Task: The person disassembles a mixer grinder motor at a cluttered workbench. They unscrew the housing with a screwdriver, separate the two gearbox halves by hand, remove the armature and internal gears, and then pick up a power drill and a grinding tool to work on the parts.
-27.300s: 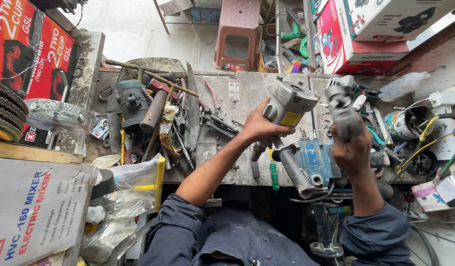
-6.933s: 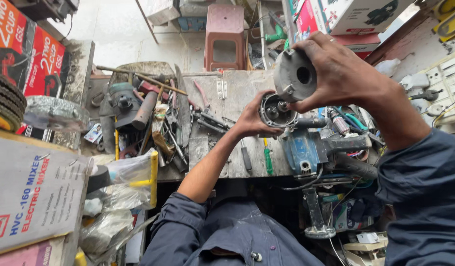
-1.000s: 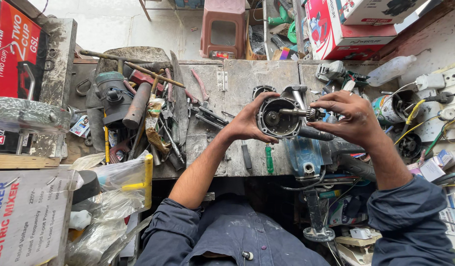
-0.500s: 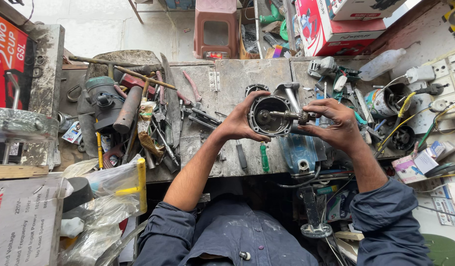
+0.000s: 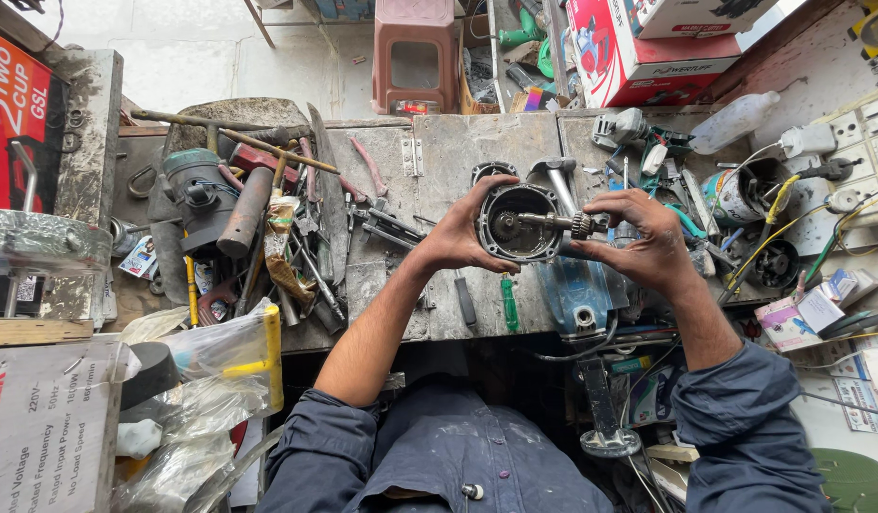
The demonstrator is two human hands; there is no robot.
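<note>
Left hand [image 5: 458,237] cups round motor housing [image 5: 521,223], far rim hidden; right hand [image 5: 648,242] pinches geared shaft [image 5: 557,223], lower than before.

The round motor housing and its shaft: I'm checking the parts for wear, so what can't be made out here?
Head view only:
- Far side of the round motor housing: covered by the left hand.
- Geared shaft teeth: too small to judge.
- Shaft's outer end: hidden by the right hand fingers.
- Housing's inside: dark, detail unclear.
</note>
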